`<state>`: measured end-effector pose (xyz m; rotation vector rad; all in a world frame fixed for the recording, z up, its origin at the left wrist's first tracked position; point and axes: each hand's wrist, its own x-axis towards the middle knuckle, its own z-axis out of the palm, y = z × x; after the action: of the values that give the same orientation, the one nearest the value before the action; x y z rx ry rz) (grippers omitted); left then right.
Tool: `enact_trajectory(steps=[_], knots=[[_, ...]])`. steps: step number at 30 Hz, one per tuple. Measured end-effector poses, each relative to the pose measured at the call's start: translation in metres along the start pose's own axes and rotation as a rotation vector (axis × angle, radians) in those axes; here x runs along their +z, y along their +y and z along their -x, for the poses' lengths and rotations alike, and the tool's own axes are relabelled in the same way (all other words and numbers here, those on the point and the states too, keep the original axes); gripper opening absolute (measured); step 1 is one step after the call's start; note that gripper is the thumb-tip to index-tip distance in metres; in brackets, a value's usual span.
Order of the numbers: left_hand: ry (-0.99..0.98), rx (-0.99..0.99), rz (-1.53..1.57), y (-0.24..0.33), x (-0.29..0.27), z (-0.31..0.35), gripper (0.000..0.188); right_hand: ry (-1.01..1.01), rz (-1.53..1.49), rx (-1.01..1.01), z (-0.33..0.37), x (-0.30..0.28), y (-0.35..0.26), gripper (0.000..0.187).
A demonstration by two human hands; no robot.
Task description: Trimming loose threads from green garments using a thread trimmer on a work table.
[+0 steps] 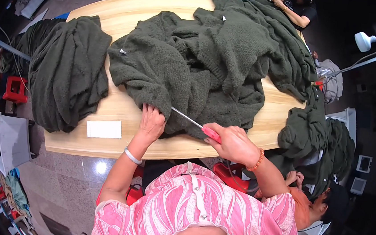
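Observation:
A dark green, fuzzy knit garment lies heaped across the middle of the table. At its near edge, my left hand is closed on the knit, with the fingertips partly hidden by the fabric. My right hand is closed round the pink-red handle of a tool with a long thin metal shaft. That shaft points up and left toward the fabric beside my left hand. Its tip meets the knit there, so its exact shape cannot be made out.
More dark green knits form a pile at the left and another heap at the far right. A white paper card lies on the wooden table. Co-workers handle knits at the right, near lamp arms. White bins stand around.

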<state>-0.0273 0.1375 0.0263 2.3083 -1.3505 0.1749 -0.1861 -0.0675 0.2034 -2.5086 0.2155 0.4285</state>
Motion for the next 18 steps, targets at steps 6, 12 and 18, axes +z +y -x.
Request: enact_trajectory(steps=[6,12,18], knots=[[-0.215,0.034,-0.08,-0.009,0.03,0.008,0.031,-0.053,0.12,-0.073,-0.054,0.014,0.006,0.029],[-0.263,0.042,-0.092,0.013,0.039,-0.001,0.026,0.06,-0.049,-0.126,-0.092,0.034,0.003,0.035],[-0.421,-0.168,0.064,0.042,0.032,-0.023,0.045,0.238,0.149,-0.129,-0.153,0.062,-0.01,0.045]])
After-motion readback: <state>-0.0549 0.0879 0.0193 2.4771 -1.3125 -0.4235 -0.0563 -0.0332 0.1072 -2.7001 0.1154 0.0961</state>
